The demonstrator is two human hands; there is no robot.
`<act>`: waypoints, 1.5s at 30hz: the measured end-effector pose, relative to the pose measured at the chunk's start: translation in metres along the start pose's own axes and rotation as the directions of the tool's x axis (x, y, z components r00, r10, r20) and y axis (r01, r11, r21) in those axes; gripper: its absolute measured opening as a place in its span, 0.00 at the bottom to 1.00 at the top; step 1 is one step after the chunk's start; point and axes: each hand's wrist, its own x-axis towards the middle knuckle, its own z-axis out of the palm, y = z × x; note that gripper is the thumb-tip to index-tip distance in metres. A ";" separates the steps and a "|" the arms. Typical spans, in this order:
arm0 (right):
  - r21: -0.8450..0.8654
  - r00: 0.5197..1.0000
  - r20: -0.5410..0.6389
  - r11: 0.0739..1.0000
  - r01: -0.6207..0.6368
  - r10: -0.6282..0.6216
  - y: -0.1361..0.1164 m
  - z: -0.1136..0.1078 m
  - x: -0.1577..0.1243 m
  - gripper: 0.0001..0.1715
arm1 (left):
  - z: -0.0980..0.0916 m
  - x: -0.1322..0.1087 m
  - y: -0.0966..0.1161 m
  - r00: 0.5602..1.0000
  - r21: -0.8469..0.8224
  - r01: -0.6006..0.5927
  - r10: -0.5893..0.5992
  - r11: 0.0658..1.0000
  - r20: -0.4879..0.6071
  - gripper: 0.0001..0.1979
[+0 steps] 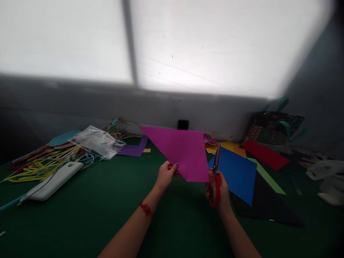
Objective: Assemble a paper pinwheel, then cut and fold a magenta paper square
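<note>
Our left hand [166,173] pinches the slanting edge of the magenta paper [185,150], thumb flat on the face turned to us and fingers behind, so the grip is closed down on it with no gap. The paper is held up above the matte green table [107,222], in the middle of the scene: smooth and stiff, drawn out to a sharp point at far left, squared at far right, with a small crease beside the near edge.

Our right hand [221,188] is curled around the scissors [215,170], fingers bent about the glossy red loops; the tapering metal blades point up and away, just beside the paper's right edge. We cannot tell whether these fingers also touch the paper.

On our left wrist we see a knotted red bracelet [146,208]. To the right lie flat, straight-edged sheets: a blue sheet [239,172] over a black sheet [266,204], a pale green strip [268,179] and a red sheet [264,154]. At far right a patterned bag [268,129] stands with teal handles. To the left we find fuzzy yellow stems [32,175], a rounded white plastic block [55,182] and a wrinkled clear bag [96,141].
</note>
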 end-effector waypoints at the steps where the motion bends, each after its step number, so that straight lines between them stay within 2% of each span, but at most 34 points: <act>1: -0.019 1.000 -0.017 1.000 -0.009 0.009 -0.002 0.002 -0.002 0.30 | 0.002 0.001 0.000 1.000 0.002 0.013 -0.013 1.000 0.014 0.16; 5: -0.055 0.994 -0.113 0.998 -0.011 0.005 -0.004 0.005 -0.006 0.32 | 0.002 0.003 0.001 0.984 0.001 0.088 -0.087 0.996 0.158 0.17; 9: -0.042 0.992 -0.119 0.998 0.039 -0.044 0.006 0.000 0.000 0.31 | -0.003 0.004 -0.002 0.926 0.051 0.122 -0.133 0.991 0.353 0.21; 12: -0.094 0.991 -0.115 0.994 0.055 -0.066 0.015 -0.002 0.003 0.32 | -0.004 0.002 -0.012 0.901 0.055 0.162 -0.171 0.985 0.399 0.24; 16: -0.152 0.987 -0.105 0.983 0.102 -0.119 0.018 -0.001 0.000 0.34 | -0.006 -0.004 -0.020 0.908 -0.015 0.221 -0.200 0.975 0.368 0.22; 20: -0.134 0.985 -0.107 0.984 0.120 -0.135 0.014 0.001 -0.006 0.35 | -0.005 -0.005 -0.023 0.917 -0.035 0.215 -0.189 0.976 0.351 0.21; 22: -0.121 0.986 -0.114 0.986 0.111 -0.125 0.012 0.002 -0.007 0.36 | -0.003 -0.004 -0.028 0.929 -0.018 0.192 -0.176 0.981 0.325 0.21; 25: -0.115 0.986 -0.121 0.988 0.104 -0.117 0.010 0.004 -0.008 0.36 | 0.000 -0.004 -0.036 0.966 0.022 0.115 -0.117 0.993 0.230 0.20; 28: -0.104 0.982 -0.154 0.990 0.096 -0.111 0.009 0.005 -0.008 0.36 | 0.001 -0.004 -0.037 0.980 0.042 0.060 -0.066 0.997 0.185 0.17; 31: -0.029 0.985 -0.157 0.997 0.070 -0.074 0.007 0.004 -0.007 0.36 | 0.001 0.004 -0.022 0.990 0.017 0.040 -0.042 0.999 0.136 0.17; 35: 0.043 0.998 -0.041 0.998 -0.048 0.050 0.005 0.009 -0.014 0.29 | 0.006 0.031 0.015 0.997 -0.037 -0.069 0.071 0.997 0.041 0.17; 38: 0.001 1.000 0.006 1.000 -0.026 0.026 0.007 0.019 -0.022 0.26 | 0.015 0.048 0.037 0.984 -0.037 -0.171 0.172 0.985 0.035 0.16; 41: -0.089 0.995 0.060 0.993 -0.072 0.078 0.012 0.029 -0.029 0.27 | 0.025 0.052 0.043 0.969 -0.042 -0.249 0.249 0.968 -0.006 0.16; 45: -0.166 0.990 0.113 0.984 -0.063 0.083 0.015 0.031 -0.036 0.24 | 0.029 0.046 0.041 0.969 -0.070 -0.247 0.247 0.966 -0.016 0.16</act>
